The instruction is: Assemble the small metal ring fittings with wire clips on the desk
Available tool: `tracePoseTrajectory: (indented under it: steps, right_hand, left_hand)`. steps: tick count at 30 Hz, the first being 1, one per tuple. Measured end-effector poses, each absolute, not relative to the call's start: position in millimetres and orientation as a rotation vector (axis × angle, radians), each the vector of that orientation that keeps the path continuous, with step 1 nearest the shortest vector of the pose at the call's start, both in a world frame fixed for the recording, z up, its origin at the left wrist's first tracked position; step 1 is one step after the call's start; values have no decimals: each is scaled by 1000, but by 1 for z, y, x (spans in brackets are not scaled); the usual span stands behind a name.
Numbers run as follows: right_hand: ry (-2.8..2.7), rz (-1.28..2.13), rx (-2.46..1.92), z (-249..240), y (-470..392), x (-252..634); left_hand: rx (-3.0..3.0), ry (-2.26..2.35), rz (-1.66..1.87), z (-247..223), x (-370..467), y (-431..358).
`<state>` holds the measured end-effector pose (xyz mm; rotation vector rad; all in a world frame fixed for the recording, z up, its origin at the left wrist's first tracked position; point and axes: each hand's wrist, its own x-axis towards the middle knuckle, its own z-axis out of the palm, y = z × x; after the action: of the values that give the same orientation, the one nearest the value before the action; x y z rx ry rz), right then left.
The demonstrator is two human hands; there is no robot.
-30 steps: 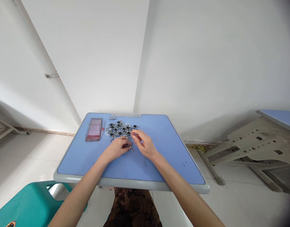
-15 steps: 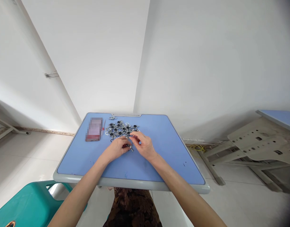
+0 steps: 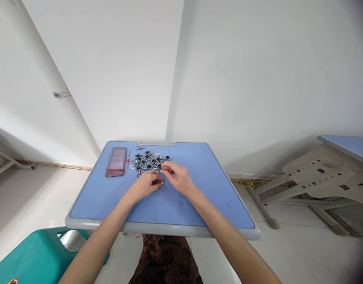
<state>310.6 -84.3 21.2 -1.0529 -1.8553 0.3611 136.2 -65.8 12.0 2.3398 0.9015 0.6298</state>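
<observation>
My left hand (image 3: 146, 184) is closed around a small metal fitting (image 3: 163, 187) low over the blue desk top (image 3: 193, 205); its end shows past the fingertips and the rest is hidden. Thumb and fingers of my right hand (image 3: 176, 176) pinch the upper end of a thin metal rod (image 3: 164, 178), which points down to the fitting. Whether rod and fitting are joined, I cannot tell. Just beyond both hands lies a pile of small metal fittings with black round parts (image 3: 147, 161).
A phone-like blurred rectangle (image 3: 116, 161) lies at the desk's left, with a thin red-handled tool (image 3: 128, 156) beside it. One metal piece (image 3: 139, 147) sits apart near the far edge. A green stool (image 3: 36, 252) stands at lower left, another desk (image 3: 347, 146) at right.
My right hand has risen slightly away from the fitting, and more of the thin rod shows between the hands. My left hand keeps its hold. The view has shifted a little.
</observation>
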Motion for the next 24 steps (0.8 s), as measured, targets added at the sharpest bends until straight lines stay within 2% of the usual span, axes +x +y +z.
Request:
tracePoseTrajectory:
  steps: [6,14,24]
  right_hand:
    - [-1985,216,-1041,21,-88,304]
    - [-1923,565,-991,26,-92,313]
    - [-1774,401,-1077,17,-90,303]
  left_hand:
    - [2337,853,666,15,137,-67]
    - [2310,887,640,15,137,-67]
    - [2339,899,628,15,136,-66]
